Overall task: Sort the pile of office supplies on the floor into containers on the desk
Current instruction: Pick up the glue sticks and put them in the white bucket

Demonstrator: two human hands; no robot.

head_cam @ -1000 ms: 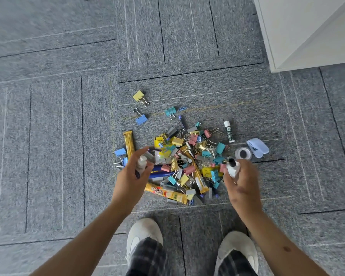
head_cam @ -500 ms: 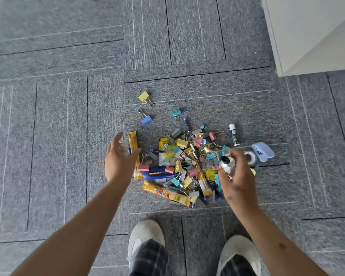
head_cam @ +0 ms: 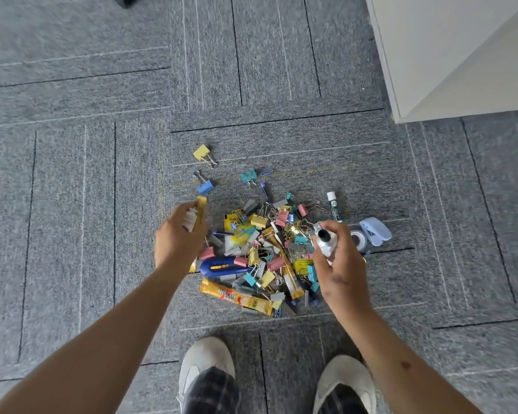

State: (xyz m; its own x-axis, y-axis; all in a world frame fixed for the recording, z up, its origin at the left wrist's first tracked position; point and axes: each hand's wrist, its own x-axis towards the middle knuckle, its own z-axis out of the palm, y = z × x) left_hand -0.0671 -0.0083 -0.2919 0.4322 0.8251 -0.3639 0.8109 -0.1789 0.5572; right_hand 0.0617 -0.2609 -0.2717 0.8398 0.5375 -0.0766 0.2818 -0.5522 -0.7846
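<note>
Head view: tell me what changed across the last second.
The left hand, gripping a small white bottle throughout, swung left off the pile to the yellow sachet at its left edge. The right hand edged slightly forward, keeping its black-capped white tube. Nothing was picked up or released; the pile and tape roll stayed put.

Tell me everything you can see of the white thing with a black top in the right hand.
It is a small white tube with a black cap, seemingly plastic. The right hand holds it, fingers curled round its body, cap end up toward the camera, above the right edge of the pile. Only that hand touches it; its lower end is hidden in the grip.
</note>
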